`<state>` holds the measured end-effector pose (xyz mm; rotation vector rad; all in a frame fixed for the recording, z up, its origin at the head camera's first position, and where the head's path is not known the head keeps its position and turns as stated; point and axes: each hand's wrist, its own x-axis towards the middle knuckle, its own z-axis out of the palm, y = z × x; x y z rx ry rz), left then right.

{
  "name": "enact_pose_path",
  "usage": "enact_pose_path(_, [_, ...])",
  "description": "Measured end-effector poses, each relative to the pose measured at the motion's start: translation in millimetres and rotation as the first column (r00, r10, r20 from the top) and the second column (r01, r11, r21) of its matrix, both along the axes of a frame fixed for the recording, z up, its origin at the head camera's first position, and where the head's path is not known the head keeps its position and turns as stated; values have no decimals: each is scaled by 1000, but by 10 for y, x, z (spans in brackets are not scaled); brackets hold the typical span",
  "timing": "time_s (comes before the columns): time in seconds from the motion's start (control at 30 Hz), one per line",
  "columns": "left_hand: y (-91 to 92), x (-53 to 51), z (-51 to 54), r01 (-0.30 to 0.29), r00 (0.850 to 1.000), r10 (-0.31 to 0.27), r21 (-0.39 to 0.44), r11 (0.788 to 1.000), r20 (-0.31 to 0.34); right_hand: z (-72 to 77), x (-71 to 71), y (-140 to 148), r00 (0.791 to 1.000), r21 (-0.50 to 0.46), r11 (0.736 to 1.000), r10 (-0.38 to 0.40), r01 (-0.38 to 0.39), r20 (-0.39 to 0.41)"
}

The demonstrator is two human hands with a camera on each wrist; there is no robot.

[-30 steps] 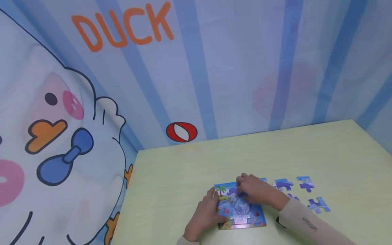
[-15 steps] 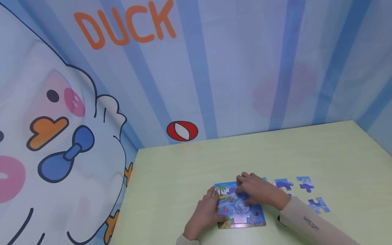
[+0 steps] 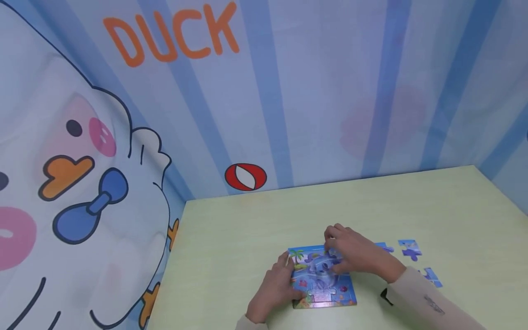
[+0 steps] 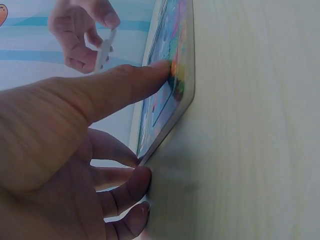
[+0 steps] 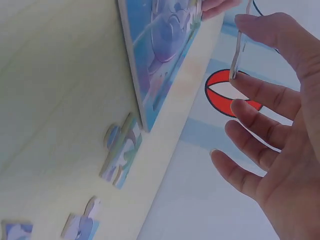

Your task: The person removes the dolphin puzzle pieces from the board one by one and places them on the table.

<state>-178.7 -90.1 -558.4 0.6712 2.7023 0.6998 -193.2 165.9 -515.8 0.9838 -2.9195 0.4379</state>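
Note:
A jigsaw puzzle board (image 3: pixel 350 293) with a blue sea picture lies on the table. My left hand (image 3: pixel 272 288) holds it at its left side: in the left wrist view the thumb presses on the printed face near a corner, and the other fingers lie against the edge. Above the board's upper right part is my right hand (image 3: pixel 356 252). Its thumb and index finger pinch a jigsaw piece (image 5: pixel 235 57), seen edge-on in the right wrist view, clear of the board; its other fingers are spread. The piece's printed side is mostly hidden.
Several loose jigsaw pieces lie right of the board, including a purple-and-blue piece (image 3: pixel 409 250) and another piece (image 3: pixel 432 277) partly behind the right forearm. Behind the pale table (image 3: pixel 231 238) hangs a striped blue curtain (image 3: pixel 313 91) with a duck print.
My right hand has lifted off the board and shifted slightly right, a jigsaw piece in its pinch. More of the board's middle shows now. The left hand keeps its place.

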Motion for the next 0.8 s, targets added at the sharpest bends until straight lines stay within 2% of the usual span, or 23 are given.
enact_pose_path(0.17, [-10, 11, 6, 6, 1000, -6, -14, 1000, -14, 28, 63, 97, 1000, -18, 1000, -22, 22, -9])
enact_pose_path(0.37, [2, 11, 8, 2, 1000, -2, -1, 1000, 3, 5, 154, 265, 999, -20, 998, -53, 53, -10])
enact_pose_path(0.63, [-2, 10, 12, 17, 1000, -17, 5, 1000, -3, -137, 382, 549, 990, -19, 990, -140, 140, 29])
enact_pose_path(0.8, [-13, 0, -11, 24, 1000, -24, 9, 1000, -7, -237, 496, 667, 974, -14, 977, -213, 215, 79])
